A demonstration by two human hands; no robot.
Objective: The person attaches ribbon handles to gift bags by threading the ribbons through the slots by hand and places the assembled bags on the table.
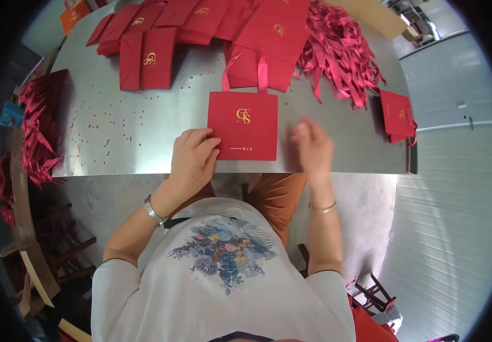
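A flat red paper gift bag (243,128) with gold lettering lies near the front edge of the metal table, its pink ribbon handles (263,74) stretching away from me. My left hand (193,153) holds the bag by its lower left side, with bent fingers on top of it. To the right of the bag, apart from it, my right hand (314,149) is raised over the table edge. Its fingers are smeared by motion, and I see nothing clearly in them.
Red bags (200,20) lie piled at the back of the metal table (160,122). A heap of pink ribbons (337,51) sits at the back right. Ribboned bags (397,117) stand at the right edge, more (41,125) at the left. Small red dots are scattered left.
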